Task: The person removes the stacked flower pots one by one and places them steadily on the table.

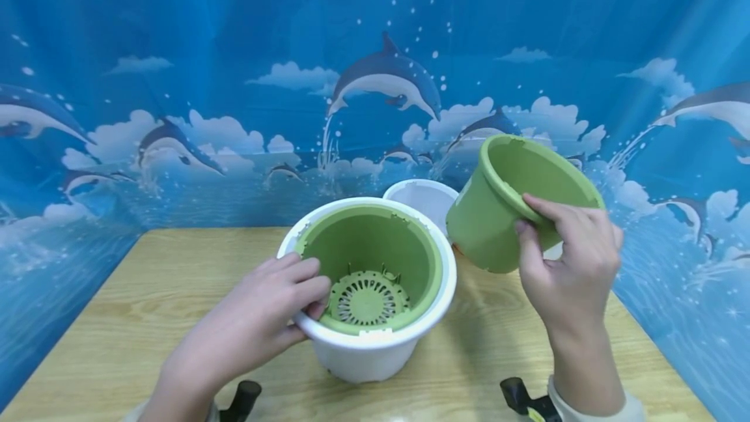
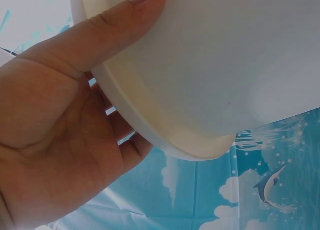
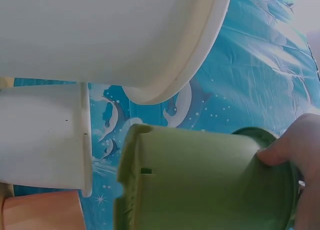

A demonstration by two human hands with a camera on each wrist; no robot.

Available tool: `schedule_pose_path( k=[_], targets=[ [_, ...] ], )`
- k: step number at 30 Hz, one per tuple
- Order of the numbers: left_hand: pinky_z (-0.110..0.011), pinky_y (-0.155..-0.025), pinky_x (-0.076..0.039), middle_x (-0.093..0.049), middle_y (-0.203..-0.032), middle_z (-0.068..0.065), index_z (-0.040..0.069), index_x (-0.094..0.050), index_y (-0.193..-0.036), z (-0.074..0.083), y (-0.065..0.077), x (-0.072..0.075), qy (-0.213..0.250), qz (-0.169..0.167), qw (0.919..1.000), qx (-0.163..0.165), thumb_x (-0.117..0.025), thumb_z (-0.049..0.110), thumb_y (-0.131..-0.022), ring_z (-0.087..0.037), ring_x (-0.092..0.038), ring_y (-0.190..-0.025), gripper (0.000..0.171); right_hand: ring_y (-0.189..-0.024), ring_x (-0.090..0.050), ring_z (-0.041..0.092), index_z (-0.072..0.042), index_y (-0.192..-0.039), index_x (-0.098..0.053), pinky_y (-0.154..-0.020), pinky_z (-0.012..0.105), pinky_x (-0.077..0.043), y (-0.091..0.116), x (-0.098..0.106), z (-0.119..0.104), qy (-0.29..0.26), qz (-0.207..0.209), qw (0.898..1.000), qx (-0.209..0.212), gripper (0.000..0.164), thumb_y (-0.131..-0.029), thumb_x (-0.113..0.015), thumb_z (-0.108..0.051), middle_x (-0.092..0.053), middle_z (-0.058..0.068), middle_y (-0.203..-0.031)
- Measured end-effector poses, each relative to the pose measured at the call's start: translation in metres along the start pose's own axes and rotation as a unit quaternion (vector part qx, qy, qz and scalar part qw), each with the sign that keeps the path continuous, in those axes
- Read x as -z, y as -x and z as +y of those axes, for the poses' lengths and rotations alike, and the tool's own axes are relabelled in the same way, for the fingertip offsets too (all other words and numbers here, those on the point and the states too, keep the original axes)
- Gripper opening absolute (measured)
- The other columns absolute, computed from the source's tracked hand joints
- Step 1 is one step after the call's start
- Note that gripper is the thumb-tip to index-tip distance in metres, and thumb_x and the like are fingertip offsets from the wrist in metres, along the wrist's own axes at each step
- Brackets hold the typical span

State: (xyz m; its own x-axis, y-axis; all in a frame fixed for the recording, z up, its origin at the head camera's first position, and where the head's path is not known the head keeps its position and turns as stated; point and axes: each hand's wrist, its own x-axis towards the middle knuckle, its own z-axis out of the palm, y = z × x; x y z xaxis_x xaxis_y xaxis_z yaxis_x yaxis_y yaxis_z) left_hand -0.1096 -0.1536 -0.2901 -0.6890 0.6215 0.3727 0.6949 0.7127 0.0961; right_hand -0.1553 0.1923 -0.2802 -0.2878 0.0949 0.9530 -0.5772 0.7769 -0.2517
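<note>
My left hand [image 1: 263,311] grips the near-left rim of a white flowerpot [image 1: 375,357], fingers over the edge and thumb on the outer wall. Inside that pot sits a green inner pot [image 1: 366,233] with a slotted base. In the left wrist view the thumb lies along the white wall of the flowerpot [image 2: 225,55]. To the right, my right hand [image 1: 577,259] pinches the rim of another green pot [image 1: 486,220], held tilted in the air with its mouth toward the upper right. The right wrist view shows this green pot's side [image 3: 205,175] and notched bottom edge.
A second white pot [image 1: 424,197] stands behind the nested pair. An orange pot [image 3: 45,210] shows beside it in the right wrist view. The wooden table [image 1: 176,279] meets a blue dolphin-print curtain [image 1: 263,31] at its back and sides.
</note>
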Motion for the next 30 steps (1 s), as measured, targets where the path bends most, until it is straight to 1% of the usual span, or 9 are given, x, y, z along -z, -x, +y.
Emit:
schedule_pose_path(
  k=[4, 10, 12, 14, 16, 18, 23, 27, 30],
  targets=[
    [-0.026, -0.069, -0.036, -0.039, -0.080, 0.018, 0.031, -0.045, -0.077, 0.000, 0.000, 0.000, 0.001, -0.002, 1.0000, 0.002, -0.084, 0.017, -0.076, -0.007, -0.038, -0.079, 0.041, -0.084, -0.055, 0.035, -0.003, -0.101, -0.076, -0.080, 0.032, -0.024, 0.000, 0.003, 0.001, 0.036, -0.031, 0.999, -0.010, 0.022, -0.081, -0.070, -0.011, -0.074, 0.017, -0.091],
    [-0.026, -0.069, -0.036, -0.039, -0.080, 0.017, 0.031, -0.046, -0.077, 0.000, 0.000, 0.001, 0.003, -0.003, 1.0000, 0.004, -0.084, 0.017, -0.077, -0.007, -0.038, -0.079, 0.040, -0.079, -0.057, 0.036, -0.002, -0.098, -0.076, -0.072, 0.038, -0.027, 0.000, 0.006, 0.001, 0.080, -0.057, 0.995, -0.024, 0.023, -0.079, -0.065, -0.010, -0.074, 0.019, -0.086],
    [-0.026, -0.069, -0.036, -0.038, -0.080, 0.017, 0.031, -0.046, -0.076, 0.000, 0.000, 0.001, 0.003, -0.002, 1.0000, 0.003, -0.083, 0.016, -0.077, -0.007, -0.038, -0.079, 0.041, -0.076, -0.058, 0.035, -0.002, -0.097, -0.076, -0.069, 0.039, -0.028, 0.000, 0.007, 0.001, 0.096, -0.072, 0.992, -0.031, 0.022, -0.078, -0.066, -0.008, -0.074, 0.018, -0.084],
    [-0.026, -0.070, -0.036, -0.038, -0.080, 0.017, 0.031, -0.046, -0.076, 0.000, 0.000, 0.001, 0.004, 0.000, 1.0000, 0.002, -0.083, 0.016, -0.077, -0.007, -0.038, -0.078, 0.040, -0.073, -0.059, 0.034, -0.004, -0.097, -0.077, -0.065, 0.039, -0.032, 0.000, 0.009, 0.002, 0.117, -0.098, 0.987, -0.044, 0.022, -0.078, -0.068, -0.006, -0.074, 0.017, -0.083],
    [-0.026, -0.070, -0.036, -0.038, -0.080, 0.017, 0.031, -0.046, -0.076, 0.000, 0.000, 0.001, 0.004, 0.001, 1.0000, 0.001, -0.083, 0.016, -0.077, -0.007, -0.038, -0.078, 0.040, -0.071, -0.060, 0.032, -0.006, -0.098, -0.078, -0.060, 0.040, -0.035, 0.000, 0.010, 0.003, 0.138, -0.130, 0.980, -0.060, 0.022, -0.077, -0.071, -0.005, -0.074, 0.016, -0.082],
    [-0.026, -0.069, -0.036, -0.038, -0.080, 0.017, 0.030, -0.046, -0.076, 0.000, 0.000, 0.001, 0.003, 0.002, 1.0000, 0.000, -0.084, 0.016, -0.076, -0.007, -0.038, -0.078, 0.041, -0.068, -0.060, 0.031, -0.007, -0.099, -0.078, -0.055, 0.038, -0.036, 0.001, 0.011, 0.005, 0.158, -0.167, 0.970, -0.075, 0.024, -0.076, -0.073, -0.004, -0.074, 0.015, -0.082],
    [-0.026, -0.070, -0.036, -0.039, -0.080, 0.017, 0.031, -0.046, -0.076, 0.000, 0.000, 0.001, 0.003, -0.002, 1.0000, 0.002, -0.085, 0.017, -0.075, -0.007, -0.038, -0.078, 0.041, -0.056, -0.053, 0.026, -0.009, -0.102, -0.077, -0.048, 0.034, -0.031, 0.003, 0.010, 0.015, 0.188, -0.235, 0.948, -0.107, 0.025, -0.078, -0.074, -0.006, -0.074, 0.014, -0.084],
    [-0.026, -0.070, -0.036, -0.039, -0.080, 0.018, 0.031, -0.046, -0.077, 0.000, 0.000, 0.001, 0.000, -0.001, 1.0000, 0.002, -0.085, 0.016, -0.075, -0.007, -0.038, -0.079, 0.042, -0.060, -0.056, 0.028, -0.012, -0.109, -0.075, -0.049, 0.037, -0.031, 0.004, 0.008, 0.025, 0.201, -0.297, 0.921, -0.154, 0.026, -0.082, -0.075, -0.012, -0.075, 0.012, -0.096],
    [-0.026, -0.069, -0.036, -0.039, -0.079, 0.017, 0.030, -0.046, -0.076, 0.000, 0.000, 0.001, 0.003, 0.002, 1.0000, 0.000, -0.084, 0.015, -0.075, -0.007, -0.038, -0.078, 0.041, -0.064, -0.058, 0.029, -0.014, -0.112, -0.073, -0.050, 0.039, -0.032, 0.005, 0.006, 0.031, 0.210, -0.331, 0.901, -0.186, 0.027, -0.085, -0.073, -0.015, -0.075, 0.011, -0.103]
  ],
)
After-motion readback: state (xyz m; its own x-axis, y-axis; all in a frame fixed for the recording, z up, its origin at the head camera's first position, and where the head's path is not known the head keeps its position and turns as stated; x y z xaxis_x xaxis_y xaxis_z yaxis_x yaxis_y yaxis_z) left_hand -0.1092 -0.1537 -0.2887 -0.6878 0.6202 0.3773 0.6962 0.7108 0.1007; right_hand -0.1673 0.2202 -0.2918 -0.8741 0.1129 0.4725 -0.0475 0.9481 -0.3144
